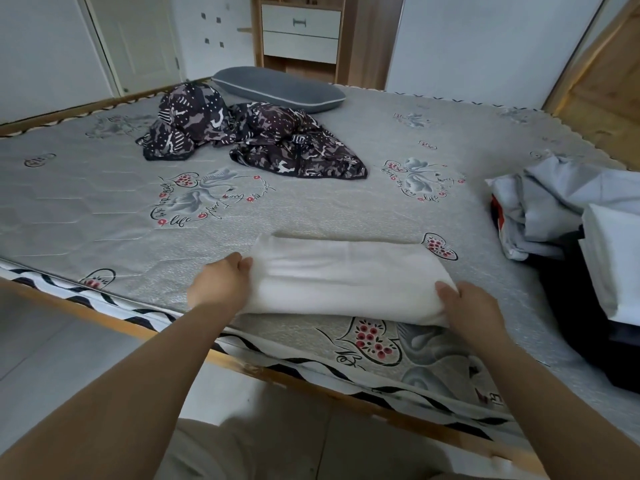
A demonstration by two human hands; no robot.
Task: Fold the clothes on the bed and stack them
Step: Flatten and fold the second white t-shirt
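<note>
Holding a folded white garment point(346, 282) at both short ends, the person is working near the front edge of the bed point(311, 209), close enough that both arms are reaching it without stretching. The left hand point(218, 284) is gripping the left end, fingers curled onto the cloth with the tips tucking into the fold. The right hand point(472, 308) is clamping the right end, thumb lying on top and the other fingers seemingly going beneath, though that underside is hidden. Taking both ends at once is keeping the layers together, so the bundle is probably being readied either for one more fold or for lifting as a whole.

Waiting further back on the mattress is a crumpled camouflage-patterned garment point(256, 136), still unfolded, lying just in front of a grey pillow point(280, 88). At the right edge of the bed, a loose heap of pale grey and white clothes point(561, 206) is sitting well apart from the white piece; that is likely where the stack is growing, which would explain the white garment being handled on open mattress between the two.
</note>
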